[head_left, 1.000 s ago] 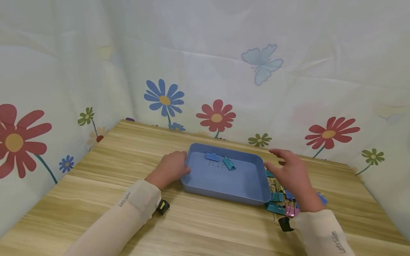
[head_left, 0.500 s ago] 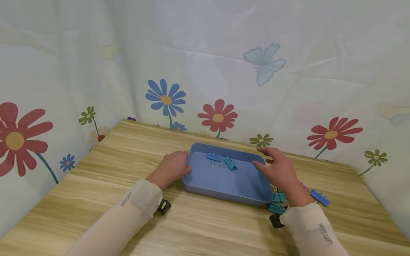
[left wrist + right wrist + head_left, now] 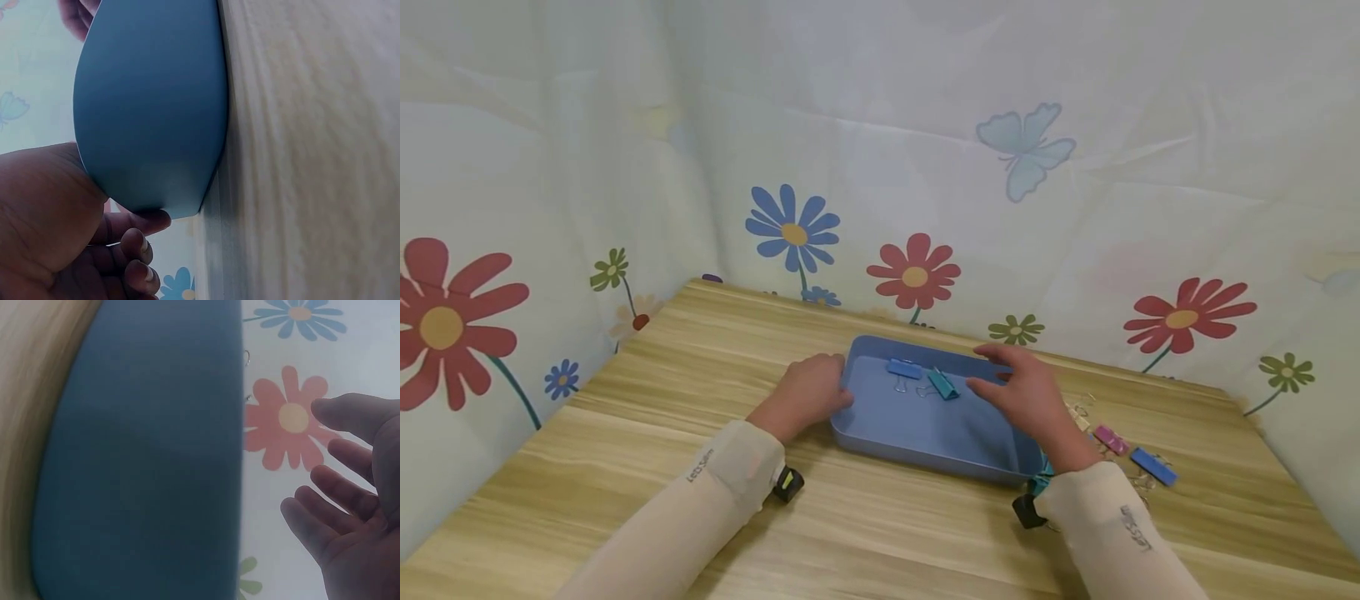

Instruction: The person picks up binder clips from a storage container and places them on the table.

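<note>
A blue rectangular tray (image 3: 917, 429) lies on the wooden table. Inside it, near the back wall, are a blue binder clip (image 3: 905, 368) and a teal binder clip (image 3: 943, 384). My left hand (image 3: 807, 396) grips the tray's left end, thumb over the rim and fingers at the outer wall, as the left wrist view also shows. Over the tray's right part hovers my right hand (image 3: 1032, 398), fingers spread and bent a little. In the right wrist view nothing lies between the fingers of that hand (image 3: 356, 500).
Right of the tray, loose binder clips lie on the table (image 3: 880, 533), among them a pink binder clip (image 3: 1111, 439) and another blue one. My right forearm covers some of the pile. A flowered curtain (image 3: 880, 150) hangs behind the table.
My right hand has moved left from above the clip pile to above the tray, uncovering the pink and blue clips on the table. My left hand stays at the tray.
</note>
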The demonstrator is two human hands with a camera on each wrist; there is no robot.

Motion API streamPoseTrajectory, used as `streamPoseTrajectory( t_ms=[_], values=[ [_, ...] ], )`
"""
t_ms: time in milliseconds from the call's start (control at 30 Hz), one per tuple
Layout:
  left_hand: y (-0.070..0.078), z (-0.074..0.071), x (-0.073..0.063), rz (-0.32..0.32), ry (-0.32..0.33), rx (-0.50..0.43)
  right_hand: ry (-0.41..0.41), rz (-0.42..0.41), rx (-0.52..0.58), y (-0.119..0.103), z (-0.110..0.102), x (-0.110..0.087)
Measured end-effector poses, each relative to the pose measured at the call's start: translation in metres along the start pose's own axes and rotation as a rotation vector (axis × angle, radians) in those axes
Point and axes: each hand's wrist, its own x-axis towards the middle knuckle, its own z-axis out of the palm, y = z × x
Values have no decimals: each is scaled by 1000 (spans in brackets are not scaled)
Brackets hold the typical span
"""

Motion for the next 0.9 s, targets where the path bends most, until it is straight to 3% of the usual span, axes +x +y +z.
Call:
streamPoseTrajectory(
  t_ms=[433, 900],
  values=[
    [1, -1, 0, 3, 1, -6, -63, 37, 23, -10, 22, 15],
    [-1, 0, 1, -2, -6, -1, -156, -13, -49, -13, 42, 32]
  ],
)
